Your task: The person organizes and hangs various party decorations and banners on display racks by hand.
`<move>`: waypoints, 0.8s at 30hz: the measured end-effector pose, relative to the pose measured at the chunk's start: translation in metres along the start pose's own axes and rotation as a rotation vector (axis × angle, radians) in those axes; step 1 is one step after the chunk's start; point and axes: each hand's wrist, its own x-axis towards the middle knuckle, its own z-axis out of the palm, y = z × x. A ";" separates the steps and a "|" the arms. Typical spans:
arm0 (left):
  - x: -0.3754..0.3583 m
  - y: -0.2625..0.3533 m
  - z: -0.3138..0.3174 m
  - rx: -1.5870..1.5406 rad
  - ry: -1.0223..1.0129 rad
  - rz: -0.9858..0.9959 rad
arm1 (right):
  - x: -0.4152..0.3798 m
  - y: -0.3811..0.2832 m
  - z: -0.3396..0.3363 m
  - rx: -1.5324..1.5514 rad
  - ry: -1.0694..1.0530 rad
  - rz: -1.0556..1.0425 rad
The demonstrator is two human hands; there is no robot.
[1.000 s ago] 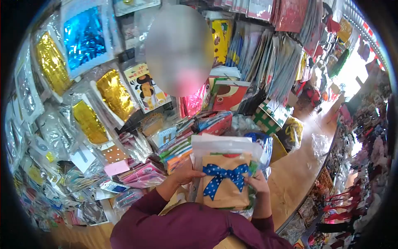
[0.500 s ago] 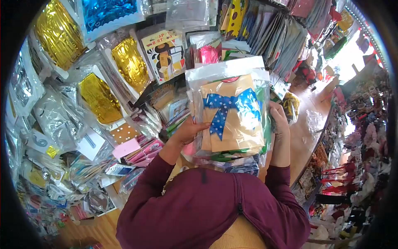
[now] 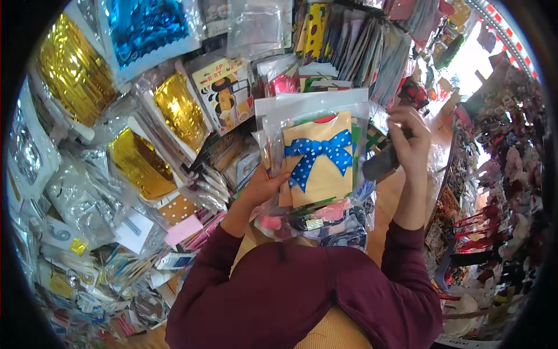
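My left hand (image 3: 264,185) grips the left edge of a clear plastic packet (image 3: 360,113), thumb on its front. Inside the packet lies a tan card piece with a blue polka-dot bow (image 3: 318,152), a bit of red at its top and green edges behind. My right hand (image 3: 411,136) is raised to the right of the packet, apart from it, with its fingers curled. A dark grey object (image 3: 381,166) shows just below that hand, against its palm side; whether the fingers hold it, I cannot make out. Below the packet are more bagged items (image 3: 343,224), pink and dark.
Gold foil packets (image 3: 145,163), a blue foil packet (image 3: 148,29) and a birthday packet (image 3: 225,96) hang at the left. Upright rows of flat packets (image 3: 372,55) stand ahead. Many small hanging goods (image 3: 494,192) line the right side. Wooden floor (image 3: 388,203) shows between.
My right hand has let go of the packet's right edge and moved up and right. The dark grey object now shows plainly. My left hand keeps its hold.
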 end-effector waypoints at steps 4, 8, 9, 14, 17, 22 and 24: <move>0.000 0.019 0.014 0.164 0.038 -0.134 | 0.023 -0.016 0.031 0.026 -0.046 -0.163; 0.012 0.004 0.021 0.177 0.021 -0.025 | 0.040 0.016 0.058 0.021 -0.188 -0.176; 0.018 0.005 0.023 0.241 0.035 0.012 | 0.043 0.025 0.062 -0.009 -0.226 -0.139; 0.050 0.013 0.042 0.178 0.101 0.024 | 0.069 0.059 0.063 0.012 -0.185 -0.146; 0.076 0.018 0.063 0.093 0.157 0.086 | 0.086 0.084 0.062 0.012 -0.117 -0.210; 0.103 0.013 0.082 0.049 0.260 0.033 | 0.099 0.094 0.055 0.109 0.044 -0.285; 0.106 0.011 0.086 0.018 0.310 0.219 | 0.099 0.100 0.057 0.068 0.189 -0.481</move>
